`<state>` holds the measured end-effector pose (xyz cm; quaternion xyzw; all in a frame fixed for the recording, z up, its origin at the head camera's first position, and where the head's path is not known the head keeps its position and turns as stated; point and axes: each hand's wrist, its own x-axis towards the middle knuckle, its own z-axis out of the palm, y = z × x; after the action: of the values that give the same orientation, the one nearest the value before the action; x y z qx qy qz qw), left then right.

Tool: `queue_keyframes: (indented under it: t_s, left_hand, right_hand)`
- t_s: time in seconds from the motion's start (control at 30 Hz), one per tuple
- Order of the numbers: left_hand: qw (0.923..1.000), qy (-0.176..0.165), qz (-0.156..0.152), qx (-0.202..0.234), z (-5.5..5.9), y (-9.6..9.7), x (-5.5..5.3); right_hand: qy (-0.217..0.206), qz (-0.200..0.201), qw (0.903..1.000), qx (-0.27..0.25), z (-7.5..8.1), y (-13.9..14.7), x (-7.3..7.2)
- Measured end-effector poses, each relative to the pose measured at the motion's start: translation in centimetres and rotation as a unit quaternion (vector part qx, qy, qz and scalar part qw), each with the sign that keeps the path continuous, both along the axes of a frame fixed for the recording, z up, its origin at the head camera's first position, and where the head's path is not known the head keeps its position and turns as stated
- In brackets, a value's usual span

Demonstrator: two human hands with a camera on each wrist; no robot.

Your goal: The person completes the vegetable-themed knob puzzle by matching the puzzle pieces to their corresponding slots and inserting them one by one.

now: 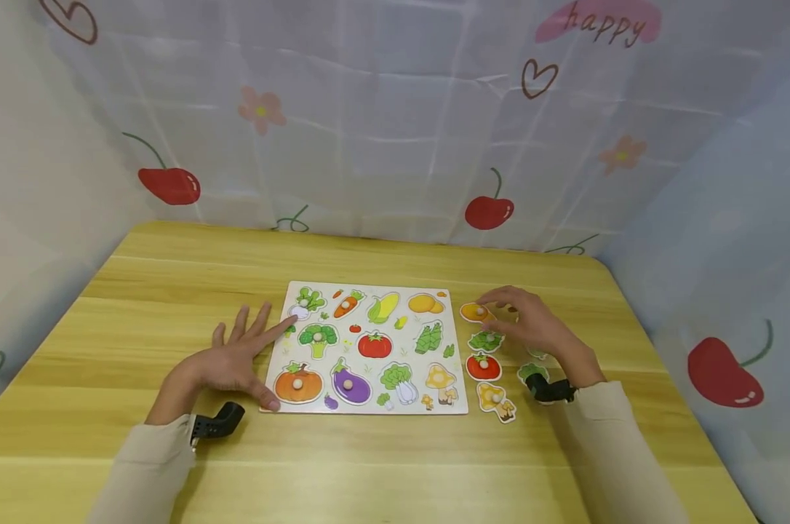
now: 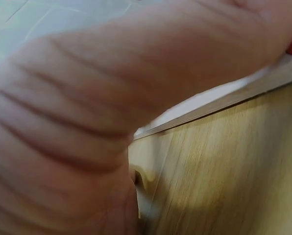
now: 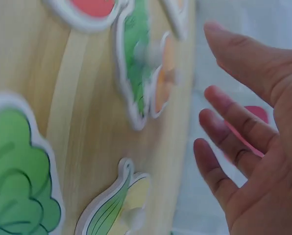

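Observation:
A white wooden vegetable puzzle board (image 1: 404, 353) lies on the table. My left hand (image 1: 231, 364) is spread out, its index finger and thumb resting on the board's left side, near the turnip piece (image 1: 301, 308) and the pumpkin piece (image 1: 298, 383). My right hand (image 1: 529, 320) hovers around the orange-yellow potato-like piece (image 1: 475, 313), fingers loosely bent; in the right wrist view, thumb and fingers stand apart with nothing between them. Below that piece lie a green pea-pod piece (image 1: 484, 341), a tomato piece (image 1: 484, 367) and a mushroom piece (image 1: 495, 400).
A leafy green piece (image 3: 18, 171) and a corn piece (image 3: 116, 210) lie under the right forearm, mostly hidden in the head view. Knobbed carrot (image 1: 349, 303), broccoli (image 1: 318, 337) and eggplant (image 1: 351, 383) pieces sit in the board. A printed curtain (image 1: 369, 145) hangs behind the table.

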<state>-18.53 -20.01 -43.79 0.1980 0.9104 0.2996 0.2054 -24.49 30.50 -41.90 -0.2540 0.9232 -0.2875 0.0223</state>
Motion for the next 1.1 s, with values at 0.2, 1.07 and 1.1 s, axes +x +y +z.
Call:
queue_keyframes:
  t_s: [0.2,1.07,1.1]
  left_hand:
    - [1.0000,-0.004,0.000,-0.007,0.5,0.0,-0.2]
    - [0.9998,-0.020,0.006,-0.005,0.6,0.3,-0.1]
    - [0.9998,-0.019,0.007,-0.006,0.6,0.3,0.0]
  right_hand:
    - [-0.015,0.020,0.9994,0.022,-0.4,0.1,-2.0]
    - [-0.034,0.054,0.9952,0.074,-1.6,-0.6,-3.5]
    - [-0.033,0.052,0.9953,0.075,-1.7,-0.7,-3.5]
